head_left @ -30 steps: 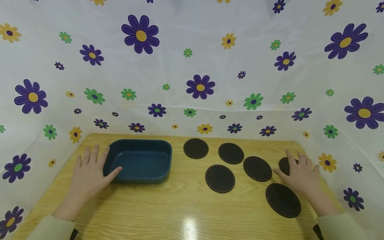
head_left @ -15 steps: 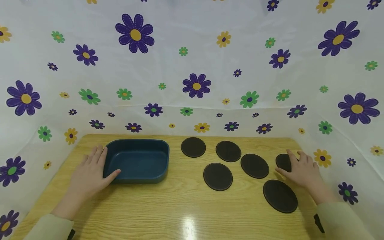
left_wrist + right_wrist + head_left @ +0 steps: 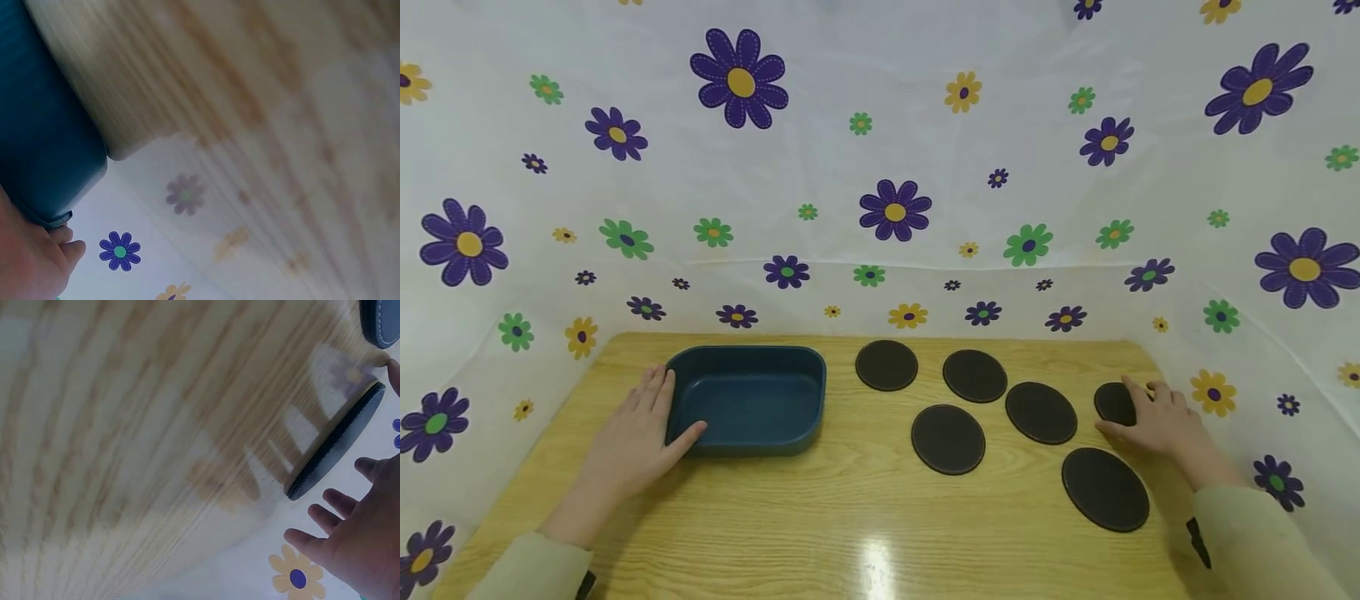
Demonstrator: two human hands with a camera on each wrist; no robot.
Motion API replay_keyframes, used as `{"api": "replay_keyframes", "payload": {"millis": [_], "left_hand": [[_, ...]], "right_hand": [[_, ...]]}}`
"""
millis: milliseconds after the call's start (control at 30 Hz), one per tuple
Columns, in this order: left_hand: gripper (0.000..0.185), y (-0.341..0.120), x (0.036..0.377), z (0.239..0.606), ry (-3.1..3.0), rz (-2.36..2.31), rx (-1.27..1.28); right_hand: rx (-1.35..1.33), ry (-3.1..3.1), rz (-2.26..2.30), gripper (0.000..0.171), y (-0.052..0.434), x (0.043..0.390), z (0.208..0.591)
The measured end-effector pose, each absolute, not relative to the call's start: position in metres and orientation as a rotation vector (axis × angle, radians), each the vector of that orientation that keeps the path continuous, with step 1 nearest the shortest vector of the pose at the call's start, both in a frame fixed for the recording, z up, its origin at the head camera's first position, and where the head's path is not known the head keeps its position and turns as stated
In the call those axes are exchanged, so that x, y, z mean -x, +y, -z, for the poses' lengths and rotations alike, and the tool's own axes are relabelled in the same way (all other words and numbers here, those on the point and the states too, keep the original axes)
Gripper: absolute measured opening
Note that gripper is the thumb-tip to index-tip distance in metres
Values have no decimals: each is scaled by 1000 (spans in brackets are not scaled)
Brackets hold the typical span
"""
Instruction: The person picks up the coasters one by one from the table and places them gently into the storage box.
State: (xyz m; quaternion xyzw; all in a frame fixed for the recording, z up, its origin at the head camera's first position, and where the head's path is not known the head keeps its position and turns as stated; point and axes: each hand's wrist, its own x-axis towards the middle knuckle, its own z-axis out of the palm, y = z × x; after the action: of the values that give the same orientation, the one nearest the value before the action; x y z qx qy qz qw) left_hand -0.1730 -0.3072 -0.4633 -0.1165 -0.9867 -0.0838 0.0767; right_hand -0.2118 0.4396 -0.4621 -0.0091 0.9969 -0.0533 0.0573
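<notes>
My left hand (image 3: 646, 423) lies flat on the wooden table (image 3: 850, 517). Its straight fingers run along the left wall of a dark blue rectangular tray (image 3: 747, 400), and its thumb touches the tray's front corner. In the left wrist view, the tray's wall (image 3: 44, 125) stands just above my left hand (image 3: 31, 262). My right hand (image 3: 1150, 415) rests with relaxed fingers on the far right black round coaster (image 3: 1111, 402). In the right wrist view that coaster (image 3: 337, 450) is seen edge-on, beside the spread fingers of my right hand (image 3: 353, 547).
Several more black coasters lie right of the tray, at the back (image 3: 887, 365), (image 3: 974, 376), in the middle (image 3: 1041, 412), (image 3: 947, 439) and at the front right (image 3: 1105, 489). A flowered white cloth (image 3: 895, 208) walls in the table on three sides.
My left hand's fingers have drawn together and closed up against the tray's side. My right hand has edged a little further onto the far right coaster. The coasters have not moved.
</notes>
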Motion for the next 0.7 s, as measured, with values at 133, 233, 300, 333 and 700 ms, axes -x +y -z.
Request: {"api": "replay_keyframes", "payload": {"millis": [133, 233, 300, 333, 700], "left_hand": [[102, -306, 172, 463, -2962, 258, 349], [102, -305, 171, 462, -2963, 257, 341], [102, -305, 171, 462, -2966, 255, 335], [102, -305, 171, 462, -2972, 253, 332], [101, -305, 170, 463, -2987, 239, 330]], "right_hand": [[38, 2993, 193, 106, 439, 212, 460], [46, 2984, 211, 101, 438, 213, 459], [39, 2975, 221, 99, 438, 214, 459], [36, 2972, 224, 98, 438, 214, 459], [72, 3024, 213, 96, 444, 221, 468]]}}
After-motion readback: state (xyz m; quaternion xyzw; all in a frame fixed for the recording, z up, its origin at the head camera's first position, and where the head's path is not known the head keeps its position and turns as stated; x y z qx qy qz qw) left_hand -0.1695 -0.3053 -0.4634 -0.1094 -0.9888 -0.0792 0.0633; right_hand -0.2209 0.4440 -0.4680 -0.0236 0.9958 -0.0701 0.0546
